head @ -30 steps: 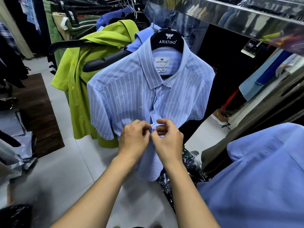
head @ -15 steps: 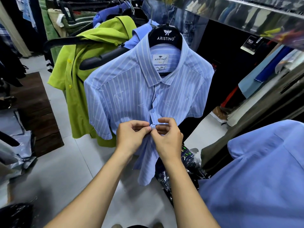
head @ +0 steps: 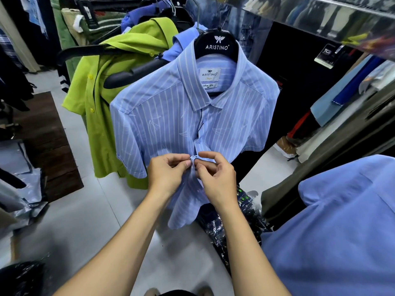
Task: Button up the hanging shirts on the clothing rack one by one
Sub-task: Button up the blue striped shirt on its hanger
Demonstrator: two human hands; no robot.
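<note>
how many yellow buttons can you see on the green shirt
3. One near the collar, one on the upper placket, one lower down. More may be hidden in the folds of the green shirt.

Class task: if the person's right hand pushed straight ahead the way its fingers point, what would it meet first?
Probably the left hand: the right hand points leftward across the light blue white-striped shirt's placket, which both pinch.

Head camera looks down, close over striped shirt (head: 171,116).
</note>
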